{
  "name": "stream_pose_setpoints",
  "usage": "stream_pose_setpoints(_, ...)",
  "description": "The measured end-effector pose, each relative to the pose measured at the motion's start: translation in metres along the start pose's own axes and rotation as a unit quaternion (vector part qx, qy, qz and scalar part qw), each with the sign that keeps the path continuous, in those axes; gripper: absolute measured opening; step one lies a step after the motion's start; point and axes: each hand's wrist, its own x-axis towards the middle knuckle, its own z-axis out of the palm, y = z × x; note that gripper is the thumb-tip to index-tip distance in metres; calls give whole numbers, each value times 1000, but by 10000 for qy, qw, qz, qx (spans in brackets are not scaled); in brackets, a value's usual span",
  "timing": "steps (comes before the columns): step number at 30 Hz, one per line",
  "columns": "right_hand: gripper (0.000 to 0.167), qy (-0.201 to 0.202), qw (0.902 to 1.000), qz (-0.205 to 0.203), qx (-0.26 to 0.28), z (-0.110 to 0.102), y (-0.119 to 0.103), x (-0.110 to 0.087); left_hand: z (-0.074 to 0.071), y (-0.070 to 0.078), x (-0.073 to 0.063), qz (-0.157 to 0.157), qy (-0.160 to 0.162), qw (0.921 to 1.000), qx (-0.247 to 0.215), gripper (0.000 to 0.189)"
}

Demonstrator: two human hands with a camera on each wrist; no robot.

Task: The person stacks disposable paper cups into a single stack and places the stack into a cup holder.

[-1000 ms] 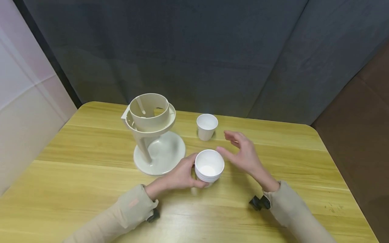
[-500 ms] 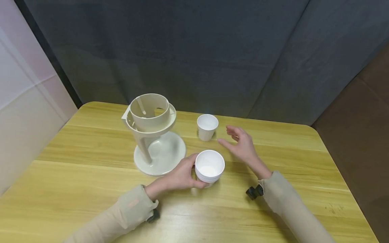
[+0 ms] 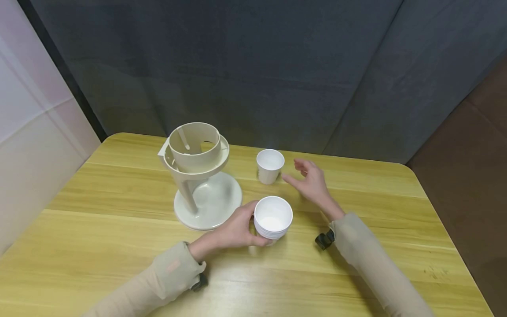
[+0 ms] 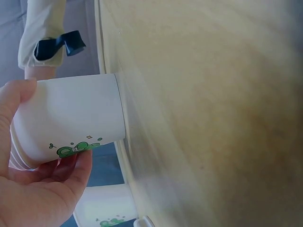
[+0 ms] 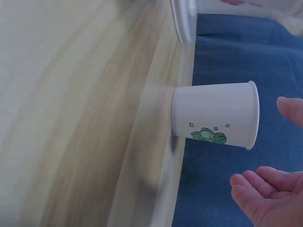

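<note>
My left hand (image 3: 236, 227) grips a stack of white paper cups (image 3: 273, 216) near the middle of the table. In the left wrist view the stack (image 4: 75, 116) shows a green printed picture, with thumb and fingers around it near its rims. A single paper cup (image 3: 270, 166) stands upright behind the stack. To the right of that cup is my right hand (image 3: 313, 182), fingers loosely bent and thumb apart, holding nothing. The right wrist view shows the lone cup (image 5: 215, 116) with a green frog-like print, a gap between it and the hand.
A cream-coloured stand (image 3: 196, 163) with a ring-shaped top and a round base (image 3: 222, 198) is on the left, close to my left hand. The wooden table (image 3: 376, 264) ends at the back against a dark curtain (image 3: 253, 75).
My right hand has moved away from the stack, back and slightly left toward the single cup. The left hand and its stack have stayed in place.
</note>
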Motion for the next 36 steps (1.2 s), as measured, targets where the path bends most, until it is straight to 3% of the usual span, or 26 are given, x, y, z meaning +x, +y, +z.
stream_pose_setpoints(15, 78, -143, 9992, 9, -387, 20, -8, 26, 0, -1, -1, 82, -5, 9999, 68, 75)
stream_pose_setpoints(23, 77, -169, 9973, -185, -692, 29, -13, 36, 1, -1, -1, 98, 41, 9998, 137, 74)
stream_pose_setpoints(36, 76, -305, 9962, 132, -800, 34, -14, 40, 2, -1, 0, 78, 43, 9999, 137, 73)
